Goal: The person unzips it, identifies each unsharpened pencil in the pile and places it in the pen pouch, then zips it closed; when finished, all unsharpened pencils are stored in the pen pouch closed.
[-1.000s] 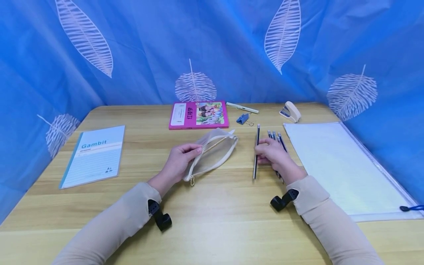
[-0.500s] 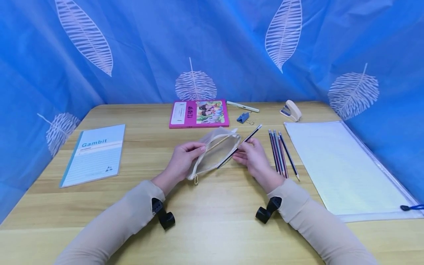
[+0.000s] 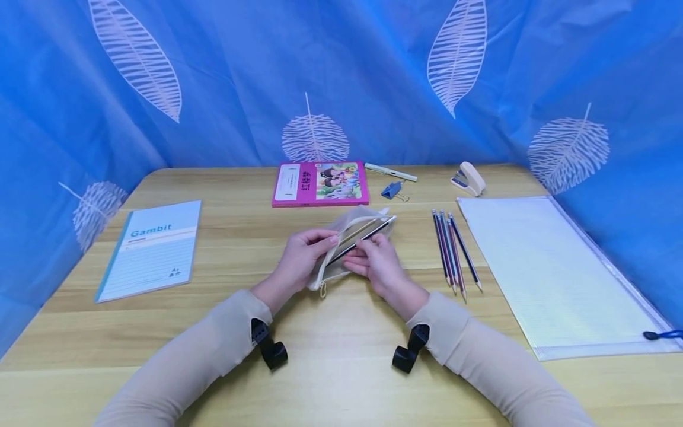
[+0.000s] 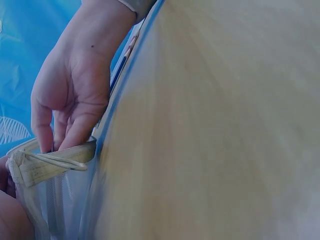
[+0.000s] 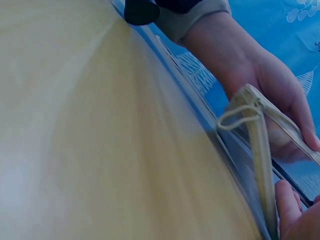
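Observation:
A whitish mesh zip pouch lies with its mouth spread over the middle of the table. My left hand pinches its near-left rim between thumb and fingers; in the right wrist view that rim and a cord pull show. With my right hand I hold a dark striped pencil slantwise in the pouch's mouth. A thin wood-coloured stick rests inside, alongside it. In the left wrist view, the right fingertips dip behind the pouch's rim and are partly hidden.
Several striped pencils lie right of the pouch, beside a large translucent zip folder. Farther back are a pink book, a pale pen, a blue binder clip and a stapler. A notebook lies left.
My right hand has moved left from the pencil group, carrying one pencil, tilted it and brought it into the pouch's mouth. The left hand and pouch have shifted slightly right.

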A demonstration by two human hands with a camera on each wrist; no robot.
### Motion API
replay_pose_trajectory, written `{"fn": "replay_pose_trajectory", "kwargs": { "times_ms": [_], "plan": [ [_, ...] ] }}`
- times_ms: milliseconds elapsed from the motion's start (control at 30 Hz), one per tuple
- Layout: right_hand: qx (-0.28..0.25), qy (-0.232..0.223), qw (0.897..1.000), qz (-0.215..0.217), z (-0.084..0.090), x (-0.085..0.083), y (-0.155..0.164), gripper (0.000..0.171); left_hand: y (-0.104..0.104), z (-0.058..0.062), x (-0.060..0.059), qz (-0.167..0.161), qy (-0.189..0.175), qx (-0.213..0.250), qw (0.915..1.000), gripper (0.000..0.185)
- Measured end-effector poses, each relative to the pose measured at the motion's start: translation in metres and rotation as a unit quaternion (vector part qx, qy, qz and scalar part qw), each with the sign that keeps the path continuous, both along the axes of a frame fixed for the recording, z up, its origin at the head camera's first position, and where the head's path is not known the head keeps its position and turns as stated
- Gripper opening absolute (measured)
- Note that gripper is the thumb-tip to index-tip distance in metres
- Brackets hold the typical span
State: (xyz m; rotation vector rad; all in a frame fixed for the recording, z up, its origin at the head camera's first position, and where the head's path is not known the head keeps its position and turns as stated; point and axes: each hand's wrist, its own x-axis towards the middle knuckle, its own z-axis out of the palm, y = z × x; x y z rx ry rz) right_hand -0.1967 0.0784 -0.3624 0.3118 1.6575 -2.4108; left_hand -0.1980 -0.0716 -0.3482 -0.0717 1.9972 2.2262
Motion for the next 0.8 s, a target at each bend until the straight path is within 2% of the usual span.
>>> {"fn": "replay_pose_trajectory", "kwargs": {
  "times_ms": [233,533,667,800],
  "plan": [
    [-0.009,-0.004,0.999,0.031,-0.004,0.0,-0.008,0.012,0.004,-0.001,-0.001,-0.004,0.007,0.0,1.0,0.022],
    [0.031,-0.012,0.996,0.087,-0.005,-0.013,0.0,0.032,0.004,-0.002,0.0,-0.016,0.012,0.015,0.9997,0.025],
    [0.052,-0.012,0.995,0.087,0.0,-0.012,0.009,0.037,0.001,0.0,-0.001,-0.013,0.004,-0.001,0.9999,0.024],
    [0.075,0.013,0.995,0.068,0.012,-0.005,0.021,0.037,-0.003,0.002,-0.003,-0.008,-0.003,-0.004,1.0,0.024]
  ]
}}
